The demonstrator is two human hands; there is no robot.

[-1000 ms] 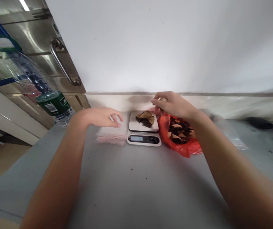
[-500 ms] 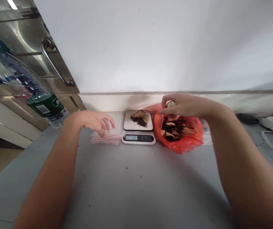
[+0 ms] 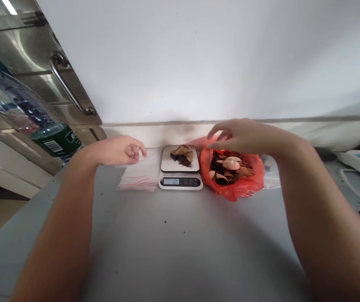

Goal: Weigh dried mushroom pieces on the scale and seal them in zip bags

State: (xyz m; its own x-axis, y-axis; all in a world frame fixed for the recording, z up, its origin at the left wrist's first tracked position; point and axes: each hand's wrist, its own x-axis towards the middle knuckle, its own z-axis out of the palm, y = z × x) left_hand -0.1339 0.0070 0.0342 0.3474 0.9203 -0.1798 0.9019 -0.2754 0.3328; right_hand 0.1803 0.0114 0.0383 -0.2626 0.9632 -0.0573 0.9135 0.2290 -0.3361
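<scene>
**Little room for a slip**

I'm watching the left hand [image 3: 118,150] curling its fingers above the stacked bags [image 3: 138,180]; it may be pinching a clear one, but I can't tell. If it is dragging the stack sideways, that could be nudging the scale [image 3: 181,183]. Brown pieces [image 3: 182,156] are lying loose on its pan, so a bump could be tipping them off. The right hand [image 3: 244,136] is hanging well apart from the left, fingers parted, over the back of the red bag [image 3: 233,191]; catching that soft rim could be spilling its contents. Around these, a bottle [image 3: 54,140] is showing beyond the left wrist, the wall [image 3: 198,63] is blocking the back, and a device [image 3: 358,161] is sitting far right.
</scene>
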